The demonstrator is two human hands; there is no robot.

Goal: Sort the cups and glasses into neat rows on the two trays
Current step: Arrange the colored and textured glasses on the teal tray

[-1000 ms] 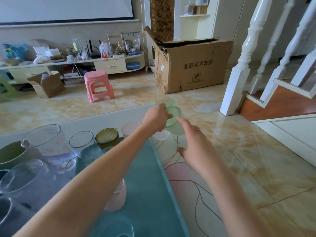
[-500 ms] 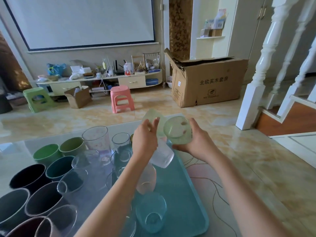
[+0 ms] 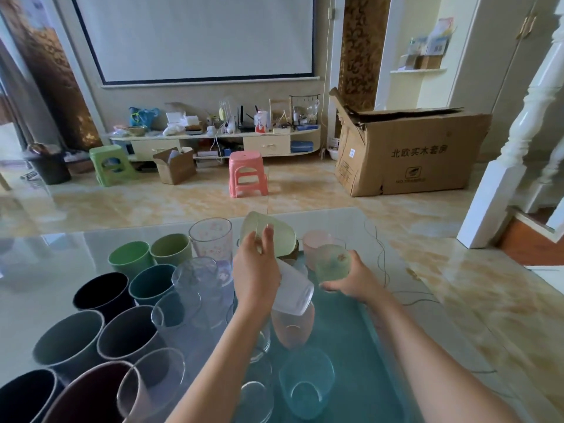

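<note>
Head view, nearest first: a blue glass stands on the teal tray, dark cups crowd the tabletop to the left. Beyond, the left hand grips a tilted green cup and, it seems, a frosted white one. The right hand has curled its fingers round a pale green glass and, compared with half a second ago, brought it down by the pink glass: probably about to be placed in a back row.

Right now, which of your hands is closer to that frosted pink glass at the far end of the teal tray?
Right. The right hand, gripping a pale green glass, sits just beside the frosted pink glass; the left hand holds stacked cups farther left.
</note>
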